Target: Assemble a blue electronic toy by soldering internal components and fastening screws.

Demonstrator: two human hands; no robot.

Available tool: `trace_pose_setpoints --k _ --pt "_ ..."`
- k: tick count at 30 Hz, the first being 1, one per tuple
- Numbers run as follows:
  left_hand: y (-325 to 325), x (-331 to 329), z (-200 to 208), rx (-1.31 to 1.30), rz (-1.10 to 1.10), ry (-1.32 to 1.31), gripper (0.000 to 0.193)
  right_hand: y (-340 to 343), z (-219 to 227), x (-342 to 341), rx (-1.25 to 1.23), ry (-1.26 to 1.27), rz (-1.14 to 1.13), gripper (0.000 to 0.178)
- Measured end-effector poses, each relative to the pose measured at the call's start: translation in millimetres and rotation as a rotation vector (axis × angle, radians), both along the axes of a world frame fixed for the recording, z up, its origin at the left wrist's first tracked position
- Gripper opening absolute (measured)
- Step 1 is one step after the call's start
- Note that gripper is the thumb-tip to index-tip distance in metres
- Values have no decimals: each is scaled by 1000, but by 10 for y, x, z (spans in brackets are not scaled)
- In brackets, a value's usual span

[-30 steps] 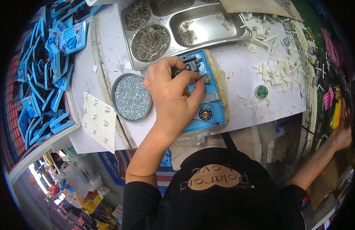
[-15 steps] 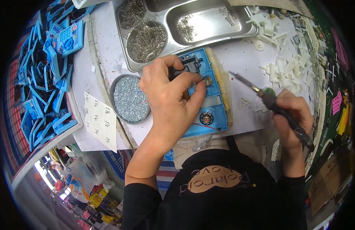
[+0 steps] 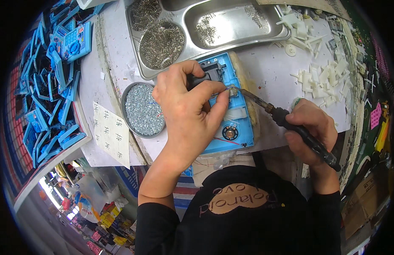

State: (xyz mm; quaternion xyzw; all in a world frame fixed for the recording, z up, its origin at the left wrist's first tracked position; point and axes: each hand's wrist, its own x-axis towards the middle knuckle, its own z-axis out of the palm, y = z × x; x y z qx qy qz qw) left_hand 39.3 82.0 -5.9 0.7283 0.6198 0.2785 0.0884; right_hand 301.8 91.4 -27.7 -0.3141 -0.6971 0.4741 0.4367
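Note:
An open blue plastic toy casing [image 3: 244, 123] lies in front of me, with a round speaker [image 3: 229, 133] near its lower end and a dark grey part [image 3: 212, 71] near its top. My left hand [image 3: 184, 100] rests over its left side, thumb and index finger pinched at a small metal part [image 3: 233, 92] inside. Whatever is between those fingertips is too small to make out. Gripped by its black handle, a soldering iron [image 3: 278, 114] is in my right hand [image 3: 314, 127]. Its tip reaches the metal part, beside my left fingertips.
Behind the casing stands a steel compartment tray [image 3: 231, 46] with springs. A grey bowl [image 3: 145, 110] of small metal pieces is left of my hand, by a marked paper sheet [image 3: 112, 134]. Blue casings [image 3: 50, 97] pile up far left; white plastic parts [image 3: 324, 78] lie right.
My right hand has brought the soldering iron leftward, from above the bare table to the metal part in the casing. The left hand has stayed nearly still.

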Motion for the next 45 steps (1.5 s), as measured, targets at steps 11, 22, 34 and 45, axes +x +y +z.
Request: trace_pose_setpoints --k 11,22,34,45 --pt "4 -4 15 -13 -10 19 14 2 30 -58 10 -42 -11 29" --pt "6 -18 66 -41 -26 57 15 -18 71 -67 -57 -25 -28 28" --pt "10 2 81 -42 -18 66 15 -1 80 -56 11 -55 -26 27" --pt "6 1 76 -32 -18 81 14 73 198 -84 300 -207 13 33"
